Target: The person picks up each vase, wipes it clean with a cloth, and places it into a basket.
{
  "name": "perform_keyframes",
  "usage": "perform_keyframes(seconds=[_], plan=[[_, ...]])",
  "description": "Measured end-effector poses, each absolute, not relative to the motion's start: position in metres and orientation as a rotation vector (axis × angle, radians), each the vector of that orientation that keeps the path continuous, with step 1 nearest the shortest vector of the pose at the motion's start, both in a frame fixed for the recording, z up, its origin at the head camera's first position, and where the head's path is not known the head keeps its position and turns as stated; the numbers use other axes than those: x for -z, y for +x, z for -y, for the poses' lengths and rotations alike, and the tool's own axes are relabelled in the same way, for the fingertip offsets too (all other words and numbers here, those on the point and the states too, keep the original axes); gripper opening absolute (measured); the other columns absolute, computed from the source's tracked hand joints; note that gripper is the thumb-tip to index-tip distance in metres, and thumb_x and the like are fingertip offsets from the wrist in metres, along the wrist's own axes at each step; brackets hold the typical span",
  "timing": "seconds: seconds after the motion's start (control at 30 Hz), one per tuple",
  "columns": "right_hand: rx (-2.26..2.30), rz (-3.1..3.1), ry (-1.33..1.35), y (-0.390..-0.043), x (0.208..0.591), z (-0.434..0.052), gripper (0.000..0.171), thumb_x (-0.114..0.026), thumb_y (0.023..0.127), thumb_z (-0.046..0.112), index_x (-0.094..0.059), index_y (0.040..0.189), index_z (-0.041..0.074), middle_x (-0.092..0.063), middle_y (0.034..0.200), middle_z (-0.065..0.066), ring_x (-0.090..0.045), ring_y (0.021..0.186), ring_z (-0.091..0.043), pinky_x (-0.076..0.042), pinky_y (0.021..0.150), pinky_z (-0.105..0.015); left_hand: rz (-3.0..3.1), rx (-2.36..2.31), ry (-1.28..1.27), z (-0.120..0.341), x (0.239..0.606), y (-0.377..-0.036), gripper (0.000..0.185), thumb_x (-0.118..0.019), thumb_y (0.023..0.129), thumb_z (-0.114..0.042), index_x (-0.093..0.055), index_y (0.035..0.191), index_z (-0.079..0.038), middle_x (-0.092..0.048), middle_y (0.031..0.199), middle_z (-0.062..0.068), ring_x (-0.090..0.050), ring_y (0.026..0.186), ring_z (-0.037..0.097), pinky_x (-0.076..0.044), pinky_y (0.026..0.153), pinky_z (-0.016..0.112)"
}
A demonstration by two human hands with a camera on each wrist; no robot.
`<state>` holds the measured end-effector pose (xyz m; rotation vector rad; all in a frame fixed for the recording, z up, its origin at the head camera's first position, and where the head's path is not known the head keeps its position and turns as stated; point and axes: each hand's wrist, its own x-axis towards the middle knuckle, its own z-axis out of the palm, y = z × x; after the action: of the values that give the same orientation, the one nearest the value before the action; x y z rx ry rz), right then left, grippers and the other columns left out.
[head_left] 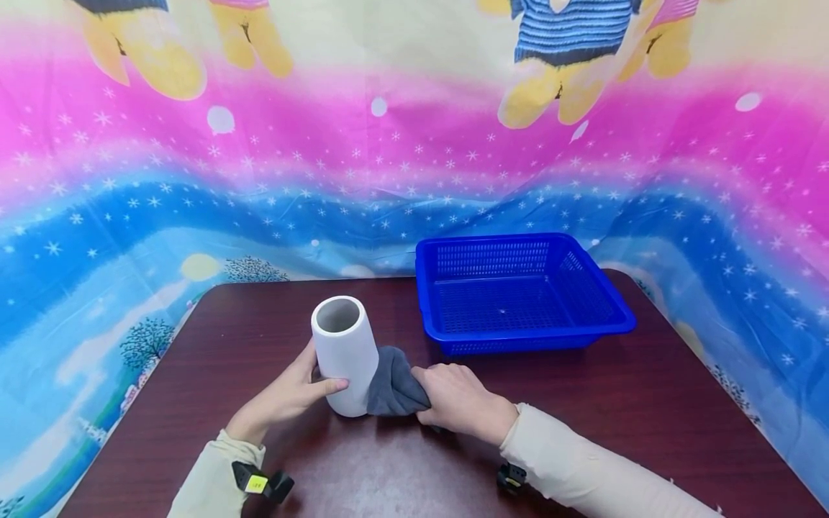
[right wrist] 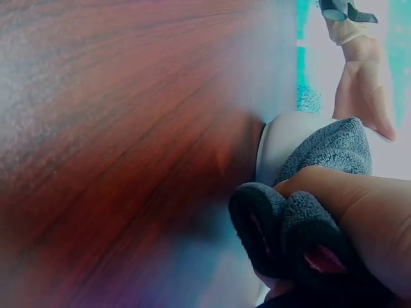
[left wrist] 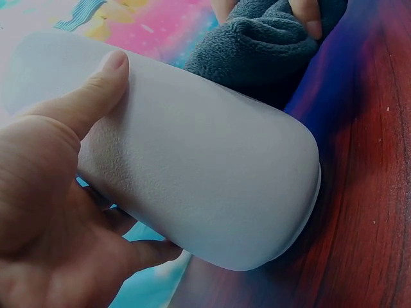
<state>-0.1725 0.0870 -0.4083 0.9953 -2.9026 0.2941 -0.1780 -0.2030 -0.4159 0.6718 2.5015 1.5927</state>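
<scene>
A white vase (head_left: 350, 363) with a round open mouth stands on the dark wooden table, leaning slightly in the head view. My left hand (head_left: 288, 392) grips it from the left, thumb across its front and the other fingers behind. In my right hand (head_left: 463, 399) a bunched dark grey cloth (head_left: 396, 385) is gripped, its free part lying against the vase's right side. The left wrist view shows the vase's smooth wall (left wrist: 212, 160) and rounded base near the tabletop. Folded ends of the cloth (right wrist: 308, 221) stick out of the right fist in the right wrist view.
Behind the right hand, toward the table's back edge, sits a blue plastic basket (head_left: 518, 334) with slotted walls. A colourful printed curtain (head_left: 363, 165) hangs around the back and sides of the brown table (head_left: 259, 316). Each wrist wears a small black camera.
</scene>
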Motion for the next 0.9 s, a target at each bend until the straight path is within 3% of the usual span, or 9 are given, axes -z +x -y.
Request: perform_keyframes(seconds=[0.2,0.9], plan=[[-0.276,2.908,1.000,-0.171,0.411,-0.088,0.033,-0.084,0.067,0.026,-0.058,0.083,0.015,-0.059,0.064,0.002,-0.056,0.055,-0.016,-0.038,0.045,-0.032,-2.492,-1.602,0.672,0.202,0.416,-0.178,0.086,-0.074,0.093,-0.017,-0.017,0.158,-0.010,-0.044,0.147,0.021,-0.048,0.133,0.042,-0.043,0.105,0.058],[-0.180,2.911,1.015,-0.170,0.421,-0.087,0.036,-0.088,0.066,0.030,-0.063,0.086,0.014,-0.065,0.068,0.000,-0.060,0.057,-0.017,-0.042,0.045,-0.033,-2.476,-1.617,0.659,0.202,0.414,-0.177,0.086,-0.074,0.092,-0.016,-0.018,0.157,-0.010,-0.044,0.148,0.021,-0.047,0.135,0.043,-0.043,0.106,0.058]])
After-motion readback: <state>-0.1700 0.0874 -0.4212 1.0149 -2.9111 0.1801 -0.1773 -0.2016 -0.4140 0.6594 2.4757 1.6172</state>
